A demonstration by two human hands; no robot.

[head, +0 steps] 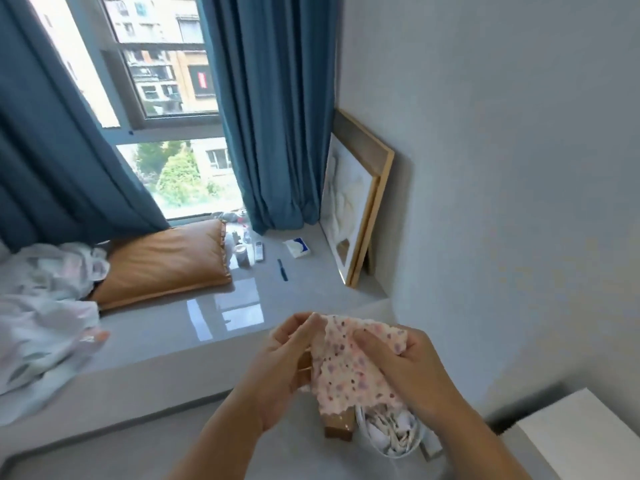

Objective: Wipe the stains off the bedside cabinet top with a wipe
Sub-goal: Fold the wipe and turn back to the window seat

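A pink cloth wipe with small purple and red dots hangs in the air between both hands, low in the head view. My left hand pinches its upper left corner. My right hand grips its upper right edge with the fingers curled over the fabric. A white cabinet top shows at the bottom right corner, to the right of and below my right hand. No stains can be made out on it from here.
A glossy grey window ledge carries an orange pillow, a remote, small bottles, a tissue pack and a dark pen. A framed picture leans on the wall. Below the wipe sit a brown box and a white basket. Bedding lies left.
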